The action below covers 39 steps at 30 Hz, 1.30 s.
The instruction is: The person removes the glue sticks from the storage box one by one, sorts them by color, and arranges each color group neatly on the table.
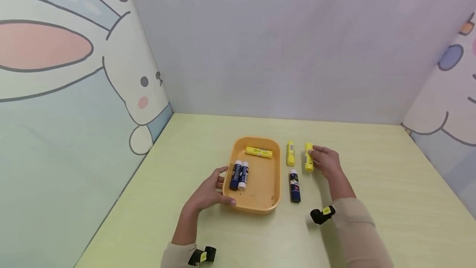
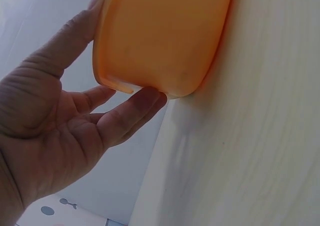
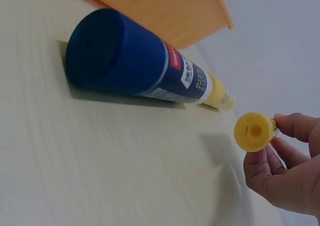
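My left hand (image 1: 208, 191) holds the near left corner of an orange tray (image 1: 274, 177), thumb at the front rim and fingers along the left side. Inside the tray lie two dark blue glue sticks (image 1: 236, 175) side by side and a yellow glue stick (image 1: 258, 152) crosswise near the back. My right hand (image 1: 325, 160) pinches another yellow glue stick (image 3: 252, 132) between thumb and fingers; its round end faces the right wrist camera, with a shadow on the table below. To its left lie a yellow glue stick (image 1: 290, 154) and a blue glue stick (image 1: 295, 186).
The pale yellow table (image 1: 186, 156) extends around the tray on all sides. A grey wall (image 1: 279, 44) stands behind it, with cartoon-printed panels (image 1: 122, 86) at left and right. Each wrist carries a black camera (image 1: 322, 214).
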Each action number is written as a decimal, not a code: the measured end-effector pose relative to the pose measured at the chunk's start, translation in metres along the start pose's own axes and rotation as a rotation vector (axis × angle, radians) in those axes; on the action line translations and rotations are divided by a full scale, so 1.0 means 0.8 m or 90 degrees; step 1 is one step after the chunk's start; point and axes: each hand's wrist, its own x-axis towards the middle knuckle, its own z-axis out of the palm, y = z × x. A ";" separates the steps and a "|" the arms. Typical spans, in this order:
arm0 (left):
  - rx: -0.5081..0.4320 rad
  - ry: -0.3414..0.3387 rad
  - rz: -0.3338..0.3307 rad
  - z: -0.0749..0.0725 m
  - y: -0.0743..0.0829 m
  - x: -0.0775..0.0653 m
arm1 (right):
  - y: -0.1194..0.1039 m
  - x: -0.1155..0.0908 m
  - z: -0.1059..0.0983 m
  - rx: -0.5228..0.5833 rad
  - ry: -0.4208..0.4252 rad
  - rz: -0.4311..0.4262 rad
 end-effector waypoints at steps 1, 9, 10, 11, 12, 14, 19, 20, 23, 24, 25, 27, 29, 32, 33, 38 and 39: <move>-0.001 -0.001 0.002 0.000 0.000 0.000 | 0.000 0.004 -0.001 -0.003 0.004 0.000; -0.008 -0.011 0.010 -0.002 0.017 -0.009 | 0.004 0.022 -0.009 -0.031 0.017 -0.005; -0.007 -0.012 0.010 -0.002 0.016 -0.008 | 0.005 0.024 -0.009 -0.037 0.022 -0.004; -0.007 -0.012 0.011 -0.001 0.012 -0.007 | 0.005 0.025 -0.009 -0.044 0.029 -0.003; -0.006 -0.011 0.011 -0.001 0.006 -0.003 | 0.005 0.026 -0.009 -0.049 0.034 -0.002; -0.003 -0.009 0.008 0.000 -0.002 0.002 | 0.004 0.028 -0.009 -0.063 0.048 0.002; -0.003 -0.012 0.001 0.001 -0.003 0.004 | 0.005 0.032 -0.011 -0.094 0.077 0.003; -0.003 -0.011 -0.001 0.001 -0.003 0.004 | 0.006 0.033 -0.011 -0.098 0.081 0.000; 0.003 -0.008 -0.002 0.000 -0.003 0.003 | 0.006 0.036 -0.010 -0.107 0.093 -0.001; 0.005 -0.005 -0.004 0.000 -0.002 0.003 | 0.007 0.037 -0.009 -0.111 0.098 0.003; 0.007 -0.003 -0.004 0.000 -0.002 0.003 | 0.006 0.037 -0.008 -0.114 0.102 0.002; 0.009 -0.002 -0.006 -0.001 -0.001 0.003 | 0.006 0.038 -0.006 -0.117 0.110 0.012; 0.009 -0.005 -0.009 -0.002 -0.001 0.003 | 0.006 0.037 -0.004 -0.121 0.118 0.024; 0.008 -0.006 -0.013 -0.002 -0.001 0.003 | 0.006 0.035 -0.002 -0.132 0.121 0.030; 0.008 -0.007 -0.013 -0.002 -0.001 0.003 | 0.006 0.034 -0.002 -0.137 0.122 0.030; 0.006 -0.005 -0.007 -0.001 -0.002 0.004 | 0.004 0.032 -0.002 -0.161 0.117 0.015; 0.006 -0.006 -0.009 -0.001 -0.002 0.004 | 0.004 0.032 -0.002 -0.172 0.115 0.019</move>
